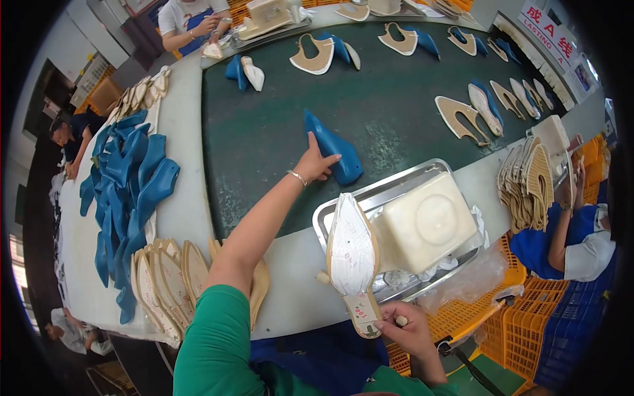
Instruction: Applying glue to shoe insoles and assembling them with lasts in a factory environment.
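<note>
My left hand (pixel 317 160) reaches out over the dark green belt (pixel 264 119), its fingers round a blue shoe last (pixel 338 148) that lies there with its pointed toe away from me. My right hand (pixel 411 330), close to my body, pinches the narrow heel end of an insole (pixel 354 251). The insole's white-coated face is turned up and its broad end points away. A small pale round thing (pixel 401 321) shows between the right fingers; its kind is unclear. Just behind the insole, a metal tray (pixel 323 214) holds a cream plastic container (pixel 429 221).
Blue lasts (pixel 129 171) are heaped at the left, with a row of insoles (pixel 165 277) nearer me. More lasts and cut-out tan pieces (pixel 314 56) lie along the belt. Co-workers sit at the far side (pixel 191 23), left and right (pixel 561 244). Yellow crates (pixel 528 323) stand at the right.
</note>
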A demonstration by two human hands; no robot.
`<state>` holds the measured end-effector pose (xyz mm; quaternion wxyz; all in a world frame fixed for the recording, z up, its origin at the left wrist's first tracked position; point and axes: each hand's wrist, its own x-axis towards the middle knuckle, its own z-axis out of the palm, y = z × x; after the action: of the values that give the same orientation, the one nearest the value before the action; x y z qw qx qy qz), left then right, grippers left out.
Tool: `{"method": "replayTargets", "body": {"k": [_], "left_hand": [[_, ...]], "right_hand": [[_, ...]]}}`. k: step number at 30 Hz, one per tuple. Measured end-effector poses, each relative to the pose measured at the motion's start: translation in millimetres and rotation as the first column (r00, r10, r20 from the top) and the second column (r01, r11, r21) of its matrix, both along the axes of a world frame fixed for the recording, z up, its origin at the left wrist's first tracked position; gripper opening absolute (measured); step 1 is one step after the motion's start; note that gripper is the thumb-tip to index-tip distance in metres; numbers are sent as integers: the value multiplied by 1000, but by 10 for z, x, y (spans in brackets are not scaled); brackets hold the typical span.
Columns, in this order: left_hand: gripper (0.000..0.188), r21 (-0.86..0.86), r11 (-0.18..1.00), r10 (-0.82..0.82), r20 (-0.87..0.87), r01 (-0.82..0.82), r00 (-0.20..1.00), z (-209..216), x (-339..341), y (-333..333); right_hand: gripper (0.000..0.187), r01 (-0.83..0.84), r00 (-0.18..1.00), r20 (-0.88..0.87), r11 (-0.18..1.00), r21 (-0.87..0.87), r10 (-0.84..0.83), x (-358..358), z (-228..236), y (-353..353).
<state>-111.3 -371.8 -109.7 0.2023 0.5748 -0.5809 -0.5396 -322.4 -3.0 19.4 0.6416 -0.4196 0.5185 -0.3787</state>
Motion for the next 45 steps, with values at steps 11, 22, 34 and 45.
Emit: {"method": "replayTargets", "body": {"k": [11, 22, 34, 45], "left_hand": [[86, 113, 957, -206, -381, 266, 901, -141, -1325, -484], [50, -201, 971, -126, 41, 132, 991, 688, 1045, 88], [36, -644, 761, 574, 607, -82, 550, 826, 4566, 1064], [49, -212, 976, 158, 851, 52, 500, 508, 4693, 1249]], "right_hand": [[21, 284, 939, -210, 958, 23, -273, -314, 530, 420], [14, 92, 765, -552, 904, -418, -333, -978, 1607, -1267], [13, -367, 301, -953, 927, -76, 41, -1392, -496, -3982], [24, -296, -181, -983, 955, 37, -17, -1633, -1130, -4046]]}}
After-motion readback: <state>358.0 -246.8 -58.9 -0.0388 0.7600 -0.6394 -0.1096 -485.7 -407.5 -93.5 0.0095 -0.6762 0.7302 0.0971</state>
